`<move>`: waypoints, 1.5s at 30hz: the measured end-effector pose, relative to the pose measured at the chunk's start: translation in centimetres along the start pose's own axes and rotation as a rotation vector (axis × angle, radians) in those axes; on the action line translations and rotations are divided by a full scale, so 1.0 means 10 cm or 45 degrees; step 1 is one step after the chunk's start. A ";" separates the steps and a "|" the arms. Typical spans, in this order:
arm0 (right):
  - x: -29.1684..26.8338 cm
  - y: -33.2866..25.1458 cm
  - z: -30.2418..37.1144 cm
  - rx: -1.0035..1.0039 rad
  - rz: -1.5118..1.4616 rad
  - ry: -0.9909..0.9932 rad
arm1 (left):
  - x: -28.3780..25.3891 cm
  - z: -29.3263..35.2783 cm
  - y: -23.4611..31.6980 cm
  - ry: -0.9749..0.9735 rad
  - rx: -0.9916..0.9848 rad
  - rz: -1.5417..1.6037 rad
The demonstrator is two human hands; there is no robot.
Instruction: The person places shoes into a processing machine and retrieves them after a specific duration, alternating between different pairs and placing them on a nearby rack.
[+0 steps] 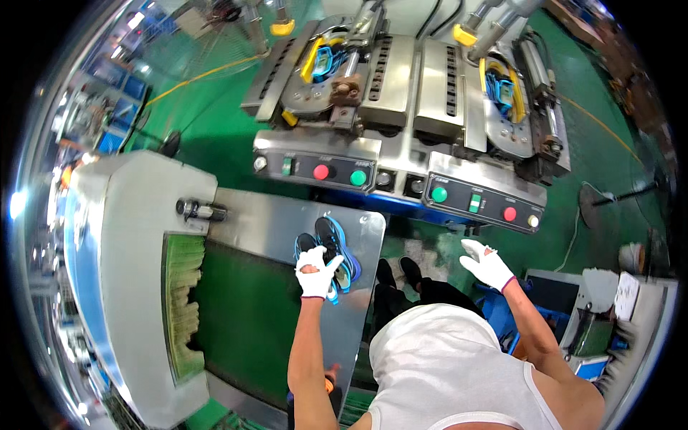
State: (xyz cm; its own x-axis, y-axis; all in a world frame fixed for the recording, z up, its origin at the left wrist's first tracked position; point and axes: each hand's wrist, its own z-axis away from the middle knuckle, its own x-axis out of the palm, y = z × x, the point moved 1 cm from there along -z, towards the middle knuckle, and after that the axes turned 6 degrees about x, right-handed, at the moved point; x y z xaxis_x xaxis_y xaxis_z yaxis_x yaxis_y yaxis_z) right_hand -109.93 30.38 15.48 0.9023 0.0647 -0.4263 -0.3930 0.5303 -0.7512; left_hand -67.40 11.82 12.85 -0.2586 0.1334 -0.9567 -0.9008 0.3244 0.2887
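Head view: why is the left hand [313,271] over those 2 shoes [335,236]?

Presumably so 1 palm can span the pair: they lie side by side under its gloved fingers. I can't tell whether it actually grips.

And the right hand [487,265]?

Open, holding nothing, well apart from the shoes, near 1 of the 2 control panels [494,206].

What's underneath the shoes?

Shiny metal tabletop [287,211], beside a dark green belt [244,322].

And the room?

Green floor [229,154], a steel machine [387,79] ahead, a pale housing [136,287] at left.

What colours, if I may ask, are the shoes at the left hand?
The shoes are mainly black and blue: head view.
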 end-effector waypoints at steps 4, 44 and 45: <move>-0.12 -0.09 0.19 0.053 0.028 0.103 | 0.18 -0.34 0.15 -0.095 0.022 0.082; -0.75 -0.91 0.97 -0.088 -1.316 1.130 | 0.00 -0.13 1.17 -0.592 -0.061 1.028; -0.53 -0.96 1.16 -0.122 -1.364 1.182 | -0.01 -0.10 1.40 -0.592 0.086 1.030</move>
State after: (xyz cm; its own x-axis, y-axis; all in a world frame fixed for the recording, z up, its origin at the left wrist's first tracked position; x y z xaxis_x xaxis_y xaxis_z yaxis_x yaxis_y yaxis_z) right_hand -108.93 34.78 30.78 0.3390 -0.9149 0.2192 0.3509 -0.0932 -0.9318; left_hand -80.31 15.40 16.92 -0.6195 0.6987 -0.3579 -0.4820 0.0214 0.8759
